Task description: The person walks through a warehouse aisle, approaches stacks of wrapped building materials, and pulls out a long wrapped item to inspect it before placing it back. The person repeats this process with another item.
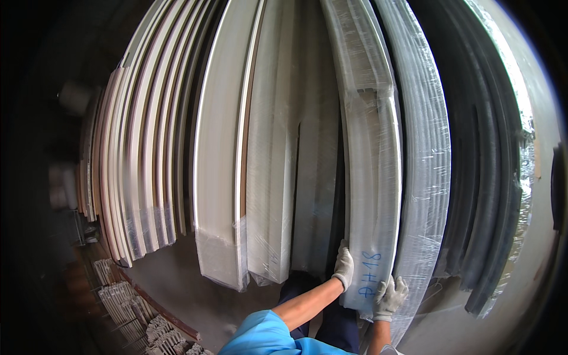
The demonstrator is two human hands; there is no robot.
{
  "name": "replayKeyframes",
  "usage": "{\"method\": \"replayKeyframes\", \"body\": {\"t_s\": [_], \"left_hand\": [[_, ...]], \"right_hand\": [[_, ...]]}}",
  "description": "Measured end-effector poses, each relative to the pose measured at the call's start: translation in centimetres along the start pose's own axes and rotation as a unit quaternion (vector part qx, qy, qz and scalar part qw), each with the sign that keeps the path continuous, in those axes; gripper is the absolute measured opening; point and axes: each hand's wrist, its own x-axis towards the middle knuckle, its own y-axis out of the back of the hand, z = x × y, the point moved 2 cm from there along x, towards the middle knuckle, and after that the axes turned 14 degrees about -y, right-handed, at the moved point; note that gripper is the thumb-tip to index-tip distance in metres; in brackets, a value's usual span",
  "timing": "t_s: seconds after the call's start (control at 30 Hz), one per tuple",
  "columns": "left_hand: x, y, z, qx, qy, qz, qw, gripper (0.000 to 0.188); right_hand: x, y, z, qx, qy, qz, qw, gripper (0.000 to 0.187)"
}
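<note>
A long bundle of panels (370,171) wrapped in clear plastic runs away from me, with blue handwriting near its close end. My left hand (344,270), in a pale work glove, is closed on the left edge of this bundle. On the opposite edge, near the corner, my right hand (390,297) grips with its gloved fingers bent and slightly apart. The undersides of both hands' hold are hidden. Close along the right side lies another plastic-wrapped bundle (423,160), next to my right fingers.
To the left stand wide pale panels (222,148), wrapped boards (269,177) and several thin strips (154,148) with dark edges. Dark wrapped lengths (497,177) lie at the right near a wall (547,160). Stacked short pieces (127,307) sit at lower left, beside the grey floor (171,278).
</note>
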Motion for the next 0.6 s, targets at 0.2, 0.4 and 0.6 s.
{"method": "replayKeyframes", "body": {"t_s": [0.2, 0.4, 0.6], "left_hand": [[-2.9, -2.2, 6.1, 0.097, -0.076, 0.032, 0.992, 0.089], [-4.3, -3.3, 8.0, 0.175, -0.111, -0.004, 0.978, 0.095], [-5.0, -4.0, 9.6, 0.170, -0.110, -0.002, 0.979, 0.090]], "right_hand": [[0.3, 0.1, 0.4, 0.019, 0.005, 0.001, 1.000, 0.049], [0.5, 0.4, 0.4, 0.047, 0.011, -0.010, 0.999, 0.053], [1.9, 0.8, 0.3, 0.032, 0.023, -0.049, 0.998, 0.063]]}}
